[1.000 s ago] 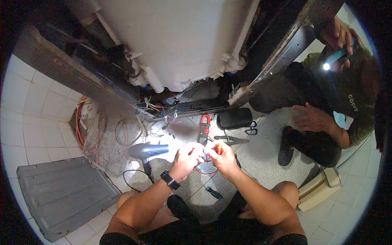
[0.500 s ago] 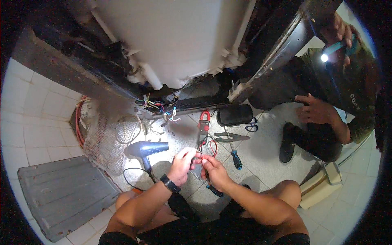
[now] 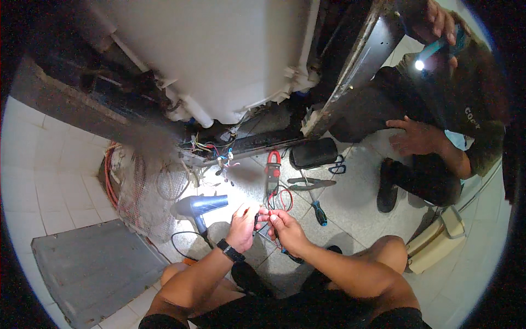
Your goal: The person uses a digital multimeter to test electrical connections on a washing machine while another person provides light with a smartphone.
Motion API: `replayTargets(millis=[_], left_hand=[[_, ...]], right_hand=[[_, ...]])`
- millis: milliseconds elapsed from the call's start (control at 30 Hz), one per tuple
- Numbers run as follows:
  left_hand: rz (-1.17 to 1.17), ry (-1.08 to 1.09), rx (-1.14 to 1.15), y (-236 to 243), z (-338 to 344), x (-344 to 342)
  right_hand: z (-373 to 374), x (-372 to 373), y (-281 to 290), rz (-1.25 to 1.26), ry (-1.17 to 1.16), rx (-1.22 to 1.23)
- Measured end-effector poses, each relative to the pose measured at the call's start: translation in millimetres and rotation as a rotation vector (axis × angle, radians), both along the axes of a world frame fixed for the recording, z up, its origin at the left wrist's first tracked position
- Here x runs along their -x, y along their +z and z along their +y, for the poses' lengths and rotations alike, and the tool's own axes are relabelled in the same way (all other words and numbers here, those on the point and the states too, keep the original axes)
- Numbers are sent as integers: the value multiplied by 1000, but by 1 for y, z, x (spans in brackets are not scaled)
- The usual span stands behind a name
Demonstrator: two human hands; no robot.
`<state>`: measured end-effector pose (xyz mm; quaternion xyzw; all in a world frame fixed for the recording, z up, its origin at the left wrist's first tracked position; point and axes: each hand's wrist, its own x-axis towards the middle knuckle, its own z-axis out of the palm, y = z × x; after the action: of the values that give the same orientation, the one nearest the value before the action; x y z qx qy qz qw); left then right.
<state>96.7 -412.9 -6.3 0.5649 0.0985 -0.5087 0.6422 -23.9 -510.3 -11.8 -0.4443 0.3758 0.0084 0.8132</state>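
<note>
My left hand [image 3: 245, 227], with a black watch on its wrist, meets my right hand [image 3: 286, 233] above the tiled floor. Both hands have their fingers closed in a pinch on something small and thin, too small to make out. Beyond them on the floor lies a clamp meter [image 3: 273, 172] with red jaws, its red and black test leads [image 3: 289, 197] coiled near my fingertips. A dark hair dryer [image 3: 201, 206] rests left of my left hand. Partly hidden under my right hand is a blue-and-black handle [image 3: 292, 256].
Loose coloured wires [image 3: 205, 146] hang from the opened machine with a white tub [image 3: 208, 60]. Right of the meter are a black case [image 3: 314, 153], pliers [image 3: 312, 183], scissors [image 3: 338, 165] and a screwdriver [image 3: 319, 213]. A crouching person holds a lit flashlight [image 3: 430, 55]. A grey panel [image 3: 98, 268] lies left.
The view has shifted slightly, so the machine and the other person appear farther left. My hands stay together in nearly the same pinch.
</note>
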Motion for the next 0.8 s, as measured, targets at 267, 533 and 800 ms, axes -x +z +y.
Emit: replayTargets(millis=[267, 533, 800], left_hand=[[-21, 0, -32, 3, -6, 1], [-43, 10, -19, 7, -7, -1], [-77, -39, -56, 1, -5, 1]], right_hand=[[-10, -1, -1, -9, 58, 117], [-13, -8, 5, 29, 125, 123], [-11, -6, 0, 25, 127, 191]])
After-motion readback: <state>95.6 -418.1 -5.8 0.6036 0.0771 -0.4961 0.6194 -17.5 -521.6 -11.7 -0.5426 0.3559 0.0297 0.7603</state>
